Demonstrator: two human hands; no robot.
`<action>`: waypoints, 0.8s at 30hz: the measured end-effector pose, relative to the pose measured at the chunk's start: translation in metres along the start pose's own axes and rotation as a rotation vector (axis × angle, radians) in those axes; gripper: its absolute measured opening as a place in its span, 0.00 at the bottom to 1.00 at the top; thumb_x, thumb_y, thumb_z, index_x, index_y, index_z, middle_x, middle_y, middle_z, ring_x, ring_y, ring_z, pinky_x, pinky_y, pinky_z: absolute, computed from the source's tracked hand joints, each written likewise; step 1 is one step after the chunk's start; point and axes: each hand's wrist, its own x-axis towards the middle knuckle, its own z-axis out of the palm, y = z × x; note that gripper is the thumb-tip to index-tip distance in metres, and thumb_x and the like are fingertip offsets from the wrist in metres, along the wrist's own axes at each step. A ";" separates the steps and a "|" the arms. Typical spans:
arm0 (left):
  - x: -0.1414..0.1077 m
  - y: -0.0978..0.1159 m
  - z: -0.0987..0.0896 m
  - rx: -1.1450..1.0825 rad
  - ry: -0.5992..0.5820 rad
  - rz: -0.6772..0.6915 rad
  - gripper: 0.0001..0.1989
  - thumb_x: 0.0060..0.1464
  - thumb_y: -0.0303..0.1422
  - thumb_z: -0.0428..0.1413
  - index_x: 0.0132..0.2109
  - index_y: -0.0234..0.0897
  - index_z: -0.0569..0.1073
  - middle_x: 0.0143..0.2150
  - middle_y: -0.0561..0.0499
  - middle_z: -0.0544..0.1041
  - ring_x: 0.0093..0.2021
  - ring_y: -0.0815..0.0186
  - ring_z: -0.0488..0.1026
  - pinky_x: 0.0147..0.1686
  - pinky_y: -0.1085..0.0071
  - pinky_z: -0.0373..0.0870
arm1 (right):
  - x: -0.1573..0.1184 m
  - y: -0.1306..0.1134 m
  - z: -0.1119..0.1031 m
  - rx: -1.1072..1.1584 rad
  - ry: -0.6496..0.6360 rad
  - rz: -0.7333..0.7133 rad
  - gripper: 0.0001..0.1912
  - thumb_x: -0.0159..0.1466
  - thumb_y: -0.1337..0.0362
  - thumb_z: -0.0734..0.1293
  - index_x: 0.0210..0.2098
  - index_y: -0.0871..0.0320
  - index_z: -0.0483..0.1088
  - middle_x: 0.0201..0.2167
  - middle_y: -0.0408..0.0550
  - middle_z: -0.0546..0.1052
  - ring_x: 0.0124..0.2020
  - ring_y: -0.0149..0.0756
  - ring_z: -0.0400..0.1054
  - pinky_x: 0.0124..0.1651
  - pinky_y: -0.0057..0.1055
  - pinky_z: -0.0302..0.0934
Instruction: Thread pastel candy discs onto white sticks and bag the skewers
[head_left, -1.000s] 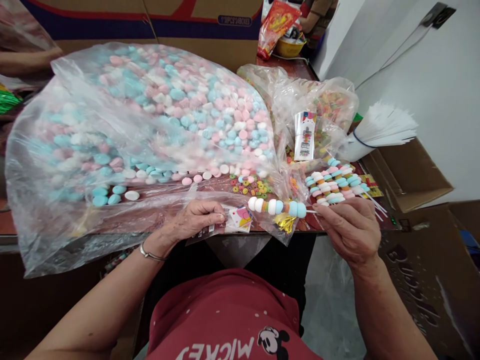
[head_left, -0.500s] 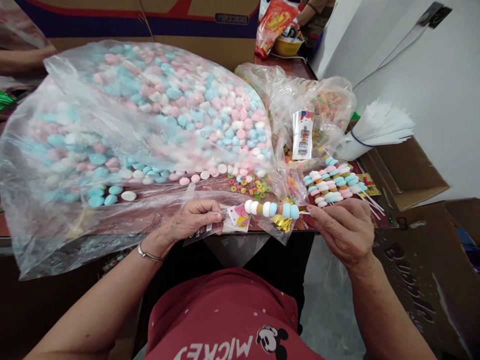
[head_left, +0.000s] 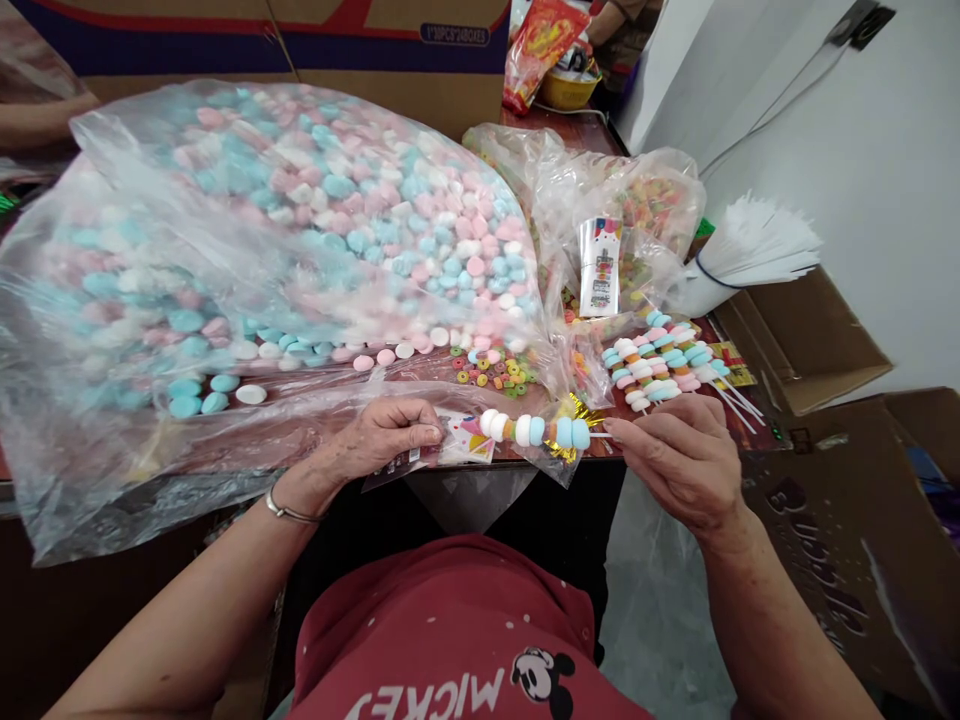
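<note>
My right hand (head_left: 675,460) pinches the white stick of a candy skewer (head_left: 536,430), which lies level with white and blue marshmallows and small gummy rings on it. My left hand (head_left: 390,440) is closed, thumb against fingers, on the edge of a clear printed packet (head_left: 469,440) near the table's front edge. The skewer's tip end reaches the packet, over its colourful print. Gold tinsel (head_left: 577,410) shows behind the skewer. Finished-looking skewers (head_left: 660,360) lie in a pile beyond my right hand.
A huge clear bag of pink, blue and white marshmallows (head_left: 337,220) covers the left. Loose gummy rings (head_left: 495,372) lie mid-table. Behind are a gummy bag (head_left: 660,200), printed packets (head_left: 600,265) and white sticks in a container (head_left: 757,245). Cardboard boxes stand right; another person's arm (head_left: 45,120) shows far left.
The skewer has shifted slightly left against the packet, and more of its bare stick shows by my right hand. The gold tinsel now sticks up above the skewer. The whole view has moved slightly.
</note>
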 end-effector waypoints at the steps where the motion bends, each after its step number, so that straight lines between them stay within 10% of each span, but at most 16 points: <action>1: 0.000 -0.001 0.000 0.016 0.000 0.008 0.17 0.52 0.43 0.60 0.25 0.34 0.73 0.22 0.51 0.75 0.24 0.71 0.67 0.26 0.75 0.62 | 0.000 0.000 0.000 0.006 -0.015 0.001 0.15 0.64 0.70 0.67 0.49 0.51 0.72 0.27 0.42 0.77 0.31 0.35 0.65 0.38 0.37 0.55; 14: -0.006 0.001 0.000 0.266 0.141 0.035 0.16 0.54 0.42 0.57 0.26 0.33 0.73 0.23 0.52 0.71 0.24 0.71 0.62 0.24 0.76 0.59 | 0.001 -0.006 0.000 -0.081 0.053 -0.031 0.12 0.63 0.71 0.68 0.45 0.51 0.72 0.26 0.41 0.76 0.30 0.33 0.66 0.37 0.35 0.56; 24: -0.004 0.004 0.002 0.267 -0.016 0.077 0.15 0.55 0.41 0.58 0.28 0.34 0.75 0.24 0.51 0.74 0.25 0.70 0.67 0.26 0.76 0.62 | 0.007 -0.002 0.004 0.141 -0.002 0.016 0.07 0.63 0.69 0.65 0.38 0.53 0.74 0.23 0.42 0.74 0.29 0.33 0.62 0.36 0.35 0.57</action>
